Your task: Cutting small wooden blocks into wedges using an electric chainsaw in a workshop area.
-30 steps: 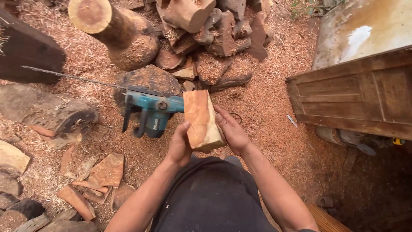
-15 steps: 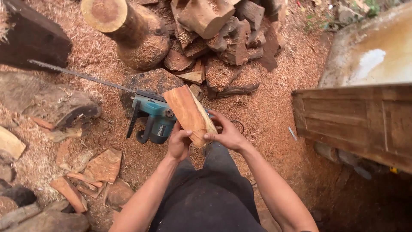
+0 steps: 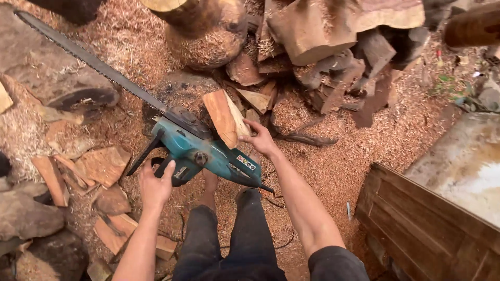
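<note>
Hands are splitting up now: half a second ago both were cradling the wood block (image 3: pixel 225 117), but the left hand (image 3: pixel 154 186) is now closing its grip around the handle of the teal chainsaw (image 3: pixel 200 151), its bar angling toward the upper left over the sawdust ground (image 3: pixel 333 166). The right hand (image 3: pixel 260 139), arm stretched forward, is holding the block alone, tilted on end against the log pile (image 3: pixel 323 62).

Daylight, soft and even, warm reddish cast off the sawdust (image 3: pixel 333 166). Shadows short and diffuse. Pale glare on the metal sheet (image 3: pixel 463 166) at right. Centre sharp; slight motion blur at the top edge. Wide-angle bending at the frame edges, corners darker.
</note>
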